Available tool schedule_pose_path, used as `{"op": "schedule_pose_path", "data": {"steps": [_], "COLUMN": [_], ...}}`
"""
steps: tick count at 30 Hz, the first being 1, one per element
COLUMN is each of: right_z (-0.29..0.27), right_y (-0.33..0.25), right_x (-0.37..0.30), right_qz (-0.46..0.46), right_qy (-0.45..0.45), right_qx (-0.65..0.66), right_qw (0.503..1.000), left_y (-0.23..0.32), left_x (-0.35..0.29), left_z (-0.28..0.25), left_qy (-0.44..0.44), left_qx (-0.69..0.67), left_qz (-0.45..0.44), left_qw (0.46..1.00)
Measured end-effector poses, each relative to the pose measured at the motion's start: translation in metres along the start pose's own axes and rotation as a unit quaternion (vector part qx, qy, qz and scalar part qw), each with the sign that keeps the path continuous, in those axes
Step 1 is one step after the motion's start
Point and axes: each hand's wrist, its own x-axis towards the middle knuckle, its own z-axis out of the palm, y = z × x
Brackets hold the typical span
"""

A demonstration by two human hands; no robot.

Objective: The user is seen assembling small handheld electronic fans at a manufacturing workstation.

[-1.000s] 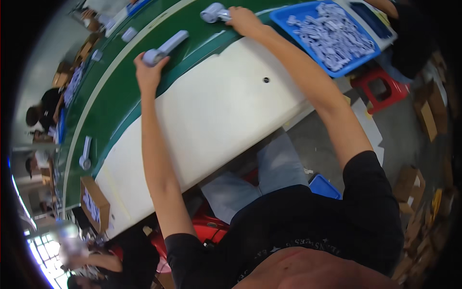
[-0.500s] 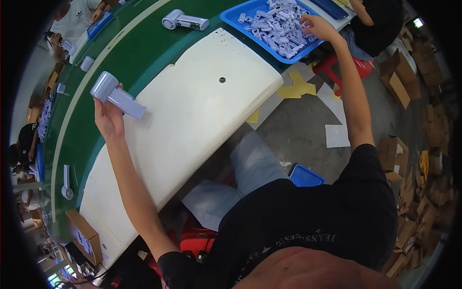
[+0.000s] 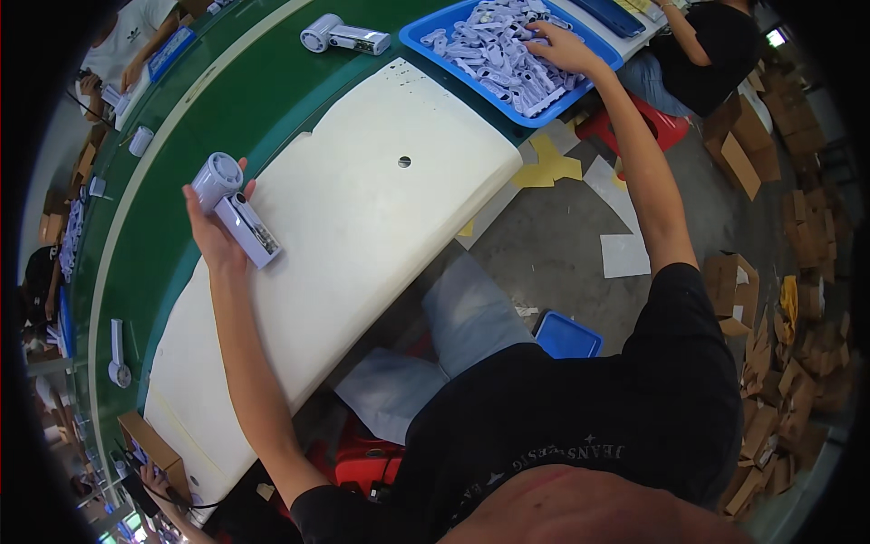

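In my left hand rests a pale lilac handheld fan, gripped around its round head. Its handle slants down toward the right, and the side facing up is uncovered, showing small parts inside. My right hand reaches over the blue tray at the top right, its fingers stretched out and apart. Under the fingertips lies a heap of pale lilac plastic pieces, shaped like handle covers; I cannot make out any single piece held.
A second fan lies on the green conveyor, and another lies farther left. My white worktable runs along it. Cardboard boxes stand right, near a red stool. Other people sit across and at the top right.
My left hand has turned the fan, so its round grille and uncovered handle side now face up. Over the heap, my right hand has moved left and its fingers have spread.
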Motion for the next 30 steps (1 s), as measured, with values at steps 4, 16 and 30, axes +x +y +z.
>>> {"op": "schedule_pose_path", "data": {"steps": [4, 16, 30], "right_z": [-0.008, -0.059, -0.019], "right_y": [-0.020, 0.126, 0.042], "right_x": [0.004, 0.046, 0.027], "right_qz": [-0.006, 0.083, -0.068], "right_qy": [0.025, 0.075, -0.042], "right_qx": [0.048, 0.069, -0.122], "right_qw": [0.999, 0.991, 0.989], "left_y": [-0.009, -0.015, -0.010], "left_x": [0.010, 0.007, -0.001], "left_z": [0.020, 0.025, 0.014], "left_qy": [-0.009, -0.067, -0.063], "left_qx": [0.075, 0.071, 0.107], "left_qz": [0.017, -0.052, -0.056], "left_qw": [0.997, 0.994, 0.991]}}
